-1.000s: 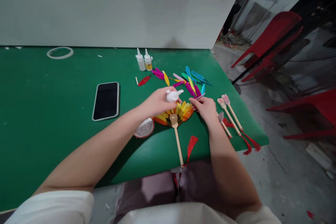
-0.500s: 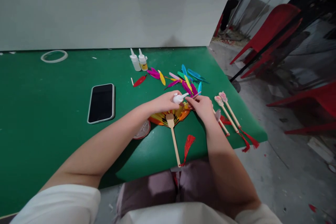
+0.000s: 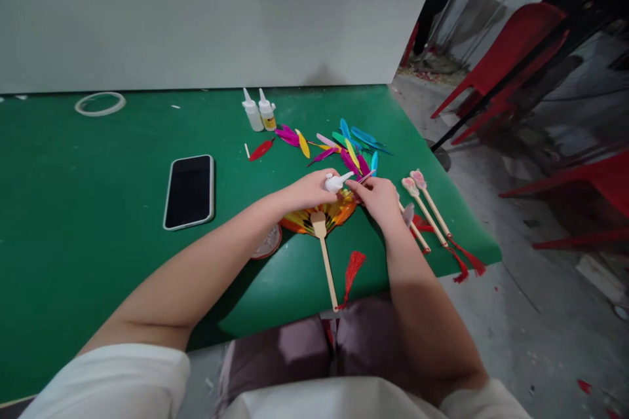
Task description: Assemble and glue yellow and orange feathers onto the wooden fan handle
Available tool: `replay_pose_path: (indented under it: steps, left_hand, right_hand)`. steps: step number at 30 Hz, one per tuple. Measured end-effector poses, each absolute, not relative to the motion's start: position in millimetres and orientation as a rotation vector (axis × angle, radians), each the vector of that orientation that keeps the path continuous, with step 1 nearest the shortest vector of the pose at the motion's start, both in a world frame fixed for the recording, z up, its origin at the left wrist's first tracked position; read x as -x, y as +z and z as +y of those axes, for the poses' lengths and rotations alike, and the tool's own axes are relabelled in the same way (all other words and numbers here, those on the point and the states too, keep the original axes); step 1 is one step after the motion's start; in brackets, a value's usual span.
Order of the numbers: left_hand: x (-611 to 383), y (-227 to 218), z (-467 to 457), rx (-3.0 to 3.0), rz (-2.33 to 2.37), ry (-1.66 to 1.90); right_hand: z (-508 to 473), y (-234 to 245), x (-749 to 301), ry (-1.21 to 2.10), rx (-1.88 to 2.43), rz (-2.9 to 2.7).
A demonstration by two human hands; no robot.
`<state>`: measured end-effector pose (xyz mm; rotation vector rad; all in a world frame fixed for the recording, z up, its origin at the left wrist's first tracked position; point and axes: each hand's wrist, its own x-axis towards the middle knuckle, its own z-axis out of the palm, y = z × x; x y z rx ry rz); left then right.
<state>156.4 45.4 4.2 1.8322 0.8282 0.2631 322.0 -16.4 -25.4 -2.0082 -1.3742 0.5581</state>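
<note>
My left hand (image 3: 309, 190) is closed round a white glue bottle (image 3: 334, 183), tipped so its nozzle points right. Between the fingertips of my right hand (image 3: 378, 200) is a thin pinkish feather (image 3: 367, 176), seen almost edge-on close to the nozzle. Under both hands lies a fan of orange and yellow feathers (image 3: 339, 213) with a wooden handle (image 3: 327, 268). A red tassel (image 3: 354, 268) hangs from the handle's lower end. Loose coloured feathers (image 3: 350, 152) are scattered just beyond my hands.
Two more glue bottles (image 3: 253, 112) stand behind the feathers on the green table (image 3: 122, 177). A phone (image 3: 189, 192) and a tape ring (image 3: 100, 105) lie left. Tasselled wooden handles (image 3: 432, 206) lie right. A round dish (image 3: 268, 243) sits under my left forearm. Red chairs (image 3: 511, 52) stand beyond.
Hardly anything differs. Both hands keep their places with the glue bottle and the feather, and the view has shifted very slightly.
</note>
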Motion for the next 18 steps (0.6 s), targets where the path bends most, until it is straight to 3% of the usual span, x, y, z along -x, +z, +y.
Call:
replay_pose_path:
  steps: [18]
  left_hand:
    - [-153.7,2.6,46.8,-1.784,0.814,0.285]
  right_hand:
    - [-16.7,-25.8,-325.2,0.573,1.931,-1.324]
